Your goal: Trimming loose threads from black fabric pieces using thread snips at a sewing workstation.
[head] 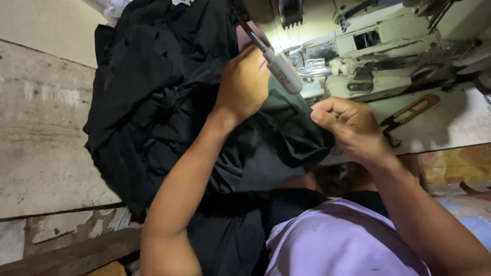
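1. No package or sign shows plainly; the one label-like mark is a small dark print on the pale grey lamp head [284, 73] at about 12 o'clock, a rounded tube at the end of a ribbed flexible neck that comes down from the top edge.
2. The left hand [244, 84] sits just left of the lamp head, at about 11 o'clock from the middle of the view. Its back faces the camera, and its fingers curl down into the dark fabric [163, 97], gripping or pressing it; the fingertips are hidden, so I cannot tell which.
3. The right hand [348, 125] is at about 2 o'clock, clenched into a loose fist with the thumb laid over the forefinger. It pinches the edge of the dark green fold of the same fabric that lies between the two hands.
4. The fabric is a large black heap that runs from the 10 o'clock corner down across the lap to about 6 o'clock, covering much of the worn pale desk [46, 148].
5. The cream sewing machine [388, 56] stands at 1 to 2 o'clock, beyond the hands.
6. A pair of thread snips [409, 113] with yellowish handles lies on the desk at 3 o'clock, near the right hand but apart from it.
7. A lilac garment [337, 240] covers the person's lap at 5 o'clock.
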